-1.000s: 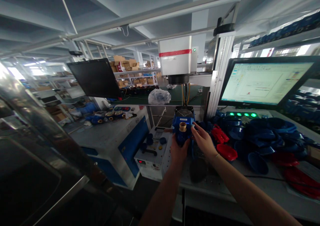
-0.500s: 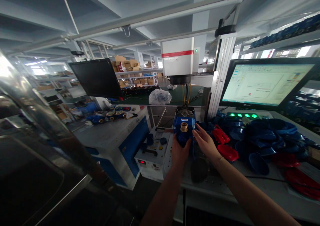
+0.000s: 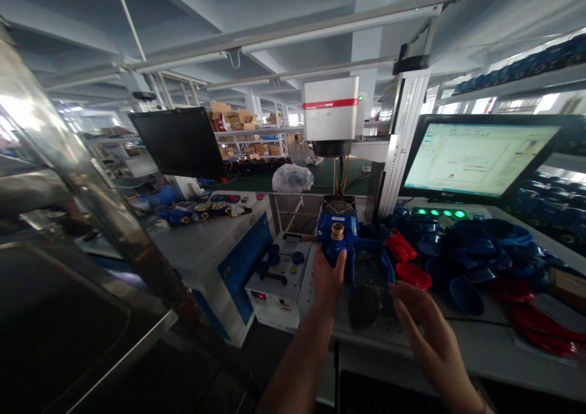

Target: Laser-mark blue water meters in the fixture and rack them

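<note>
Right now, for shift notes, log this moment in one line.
left hand: holding blue part with brass neck; right hand: off that part; in view: white machine head

I find the room rather dim; whitish light enters from far left and far right. The wide black-framed monitor (image 3: 478, 160) on the right shines palely above four round, glowing green lights (image 3: 434, 213). The shiny slanting steel post (image 3: 91, 167), near left, carries hard glare. The brass-necked blue metal body (image 3: 336, 250) gleams weakly. The near left sinks into shadow, far white shelves (image 3: 260, 131) look soft, side edges stretched.
</note>
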The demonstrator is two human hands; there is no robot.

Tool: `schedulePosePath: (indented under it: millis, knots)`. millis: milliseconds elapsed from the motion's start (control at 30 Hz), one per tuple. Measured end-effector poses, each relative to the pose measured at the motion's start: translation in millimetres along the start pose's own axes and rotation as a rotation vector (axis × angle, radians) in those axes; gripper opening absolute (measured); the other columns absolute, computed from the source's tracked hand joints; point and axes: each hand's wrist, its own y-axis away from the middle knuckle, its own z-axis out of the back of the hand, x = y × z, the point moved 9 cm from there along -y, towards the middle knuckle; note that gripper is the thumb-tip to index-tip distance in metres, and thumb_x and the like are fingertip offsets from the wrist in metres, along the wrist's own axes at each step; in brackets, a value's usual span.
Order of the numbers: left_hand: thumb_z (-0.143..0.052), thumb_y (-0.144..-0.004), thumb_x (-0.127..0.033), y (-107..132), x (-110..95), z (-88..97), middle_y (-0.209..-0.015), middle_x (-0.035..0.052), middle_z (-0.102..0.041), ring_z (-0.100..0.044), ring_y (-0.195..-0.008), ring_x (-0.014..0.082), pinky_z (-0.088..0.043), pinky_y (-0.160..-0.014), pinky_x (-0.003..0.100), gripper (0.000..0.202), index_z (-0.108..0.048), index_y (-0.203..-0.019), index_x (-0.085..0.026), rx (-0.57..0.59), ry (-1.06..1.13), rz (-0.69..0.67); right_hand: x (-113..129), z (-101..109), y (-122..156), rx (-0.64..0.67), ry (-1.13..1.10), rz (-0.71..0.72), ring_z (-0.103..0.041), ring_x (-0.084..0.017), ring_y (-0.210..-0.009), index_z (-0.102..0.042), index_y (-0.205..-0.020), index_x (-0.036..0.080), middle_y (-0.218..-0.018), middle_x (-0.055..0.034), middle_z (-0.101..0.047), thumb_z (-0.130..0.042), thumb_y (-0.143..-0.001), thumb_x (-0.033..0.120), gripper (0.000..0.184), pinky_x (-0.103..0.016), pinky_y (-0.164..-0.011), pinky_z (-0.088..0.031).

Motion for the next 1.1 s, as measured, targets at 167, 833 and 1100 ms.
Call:
schedulePosePath:
  millis: [167,833,1100]
  knots:
    - [-0.044,-0.109,-0.056,4.0,5.2,16.2,-0.153,0.0223,-0.061,-0.056,-0.147,0.0295,-0.04,-0.128,0.039,0.059,-0.055,-0.148,-0.013,-0.105,0.065,-0.003,9.6,14.5,56.7,0.136,0.227,0.109,-0.083,-0.03,-0.103,-0.075,-0.125,0.033,-0.119,-0.0093,-0.083,-0.068,-0.104,0.05,0.028,-0.039,-0.083,-0.072]
    - [-0.031,-0.116,-0.055,9.4,51.7,47.8,-0.122,0.015,-0.065,-0.06,-0.129,0.0266,-0.042,-0.122,0.045,0.05,-0.064,-0.112,-0.018,-0.333,0.101,0.091,-27.2,3.9,158.6,0.745,0.607,0.219,-0.038,-0.042,-0.161,-0.039,-0.169,0.024,-0.171,-0.0204,-0.04,-0.08,-0.094,0.056,0.091,-0.068,-0.13,-0.037]
    - [-0.034,-0.115,-0.059,9.4,54.4,46.2,-0.116,0.012,-0.064,-0.062,-0.124,0.0256,-0.044,-0.119,0.043,0.049,-0.063,-0.108,-0.02,-0.341,0.116,0.07,-37.4,-3.4,155.5,0.782,0.649,0.176,-0.038,-0.043,-0.161,-0.04,-0.17,0.021,-0.172,-0.0219,-0.039,-0.082,-0.091,0.06,0.098,-0.067,-0.13,-0.036]
